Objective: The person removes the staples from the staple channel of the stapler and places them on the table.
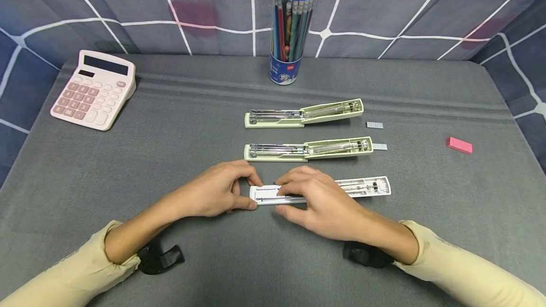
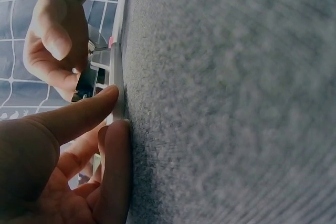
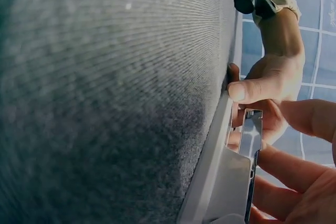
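Note:
A white stapler (image 1: 362, 186) lies opened out flat, its long metal magazine (image 3: 251, 135) tilted up from the base in the right wrist view. Thumb and index finger of my left hand (image 1: 215, 188) pinch the left end of the stapler's base. Over the stapler's middle is my right hand (image 1: 317, 203), its bent fingers (image 3: 286, 166) against the far side of the magazine. The right thumb (image 2: 59, 45) stands apart from the metal. Behind lie two light green staplers, a nearer one (image 1: 277, 158) and a farther one (image 1: 277, 125), both opened out.
Two small staple strips, one nearer (image 1: 380, 147) and one farther (image 1: 374, 125), lie right of the green staplers. A pink eraser (image 1: 459, 145) is farther right. At the back stands a blue-lidded tube of pencils (image 1: 292, 27); a pink calculator (image 1: 94, 90) sits at the left.

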{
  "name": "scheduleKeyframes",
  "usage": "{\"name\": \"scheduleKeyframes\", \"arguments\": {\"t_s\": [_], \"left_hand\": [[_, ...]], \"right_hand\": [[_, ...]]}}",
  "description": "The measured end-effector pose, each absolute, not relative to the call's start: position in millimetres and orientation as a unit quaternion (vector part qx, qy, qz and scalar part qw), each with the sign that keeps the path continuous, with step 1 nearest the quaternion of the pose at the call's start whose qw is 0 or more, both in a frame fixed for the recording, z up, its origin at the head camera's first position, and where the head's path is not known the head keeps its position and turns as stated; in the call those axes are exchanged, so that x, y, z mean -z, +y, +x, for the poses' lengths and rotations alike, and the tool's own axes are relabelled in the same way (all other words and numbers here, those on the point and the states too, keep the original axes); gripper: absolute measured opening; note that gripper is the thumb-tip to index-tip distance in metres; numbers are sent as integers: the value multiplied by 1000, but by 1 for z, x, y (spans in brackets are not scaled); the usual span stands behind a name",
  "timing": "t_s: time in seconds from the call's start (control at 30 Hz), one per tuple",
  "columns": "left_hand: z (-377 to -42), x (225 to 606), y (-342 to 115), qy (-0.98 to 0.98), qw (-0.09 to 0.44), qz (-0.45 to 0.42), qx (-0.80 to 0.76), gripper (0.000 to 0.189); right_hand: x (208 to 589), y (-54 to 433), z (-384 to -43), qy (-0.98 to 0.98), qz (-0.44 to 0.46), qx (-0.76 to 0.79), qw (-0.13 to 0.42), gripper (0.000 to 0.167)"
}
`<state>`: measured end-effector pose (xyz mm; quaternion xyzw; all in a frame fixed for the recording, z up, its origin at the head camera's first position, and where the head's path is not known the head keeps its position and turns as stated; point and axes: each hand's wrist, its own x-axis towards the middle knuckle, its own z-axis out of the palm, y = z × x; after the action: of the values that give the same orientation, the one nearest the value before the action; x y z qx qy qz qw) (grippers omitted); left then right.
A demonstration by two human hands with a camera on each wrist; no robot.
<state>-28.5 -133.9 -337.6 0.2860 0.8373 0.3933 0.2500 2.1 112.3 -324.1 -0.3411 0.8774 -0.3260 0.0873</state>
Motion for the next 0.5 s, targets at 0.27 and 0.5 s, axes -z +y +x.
{"name": "scheduleKeyframes", "arguments": {"t_s": [0.27,0.5], "left_hand": [[-28,337,-134,841,248,288,-386,25],[-28,337,-134,842,251,287,-383,24]], "right_hand": [[323,115,2,864,-331,361,113,21],[323,112,4,877,-319,346,96,15]]}}
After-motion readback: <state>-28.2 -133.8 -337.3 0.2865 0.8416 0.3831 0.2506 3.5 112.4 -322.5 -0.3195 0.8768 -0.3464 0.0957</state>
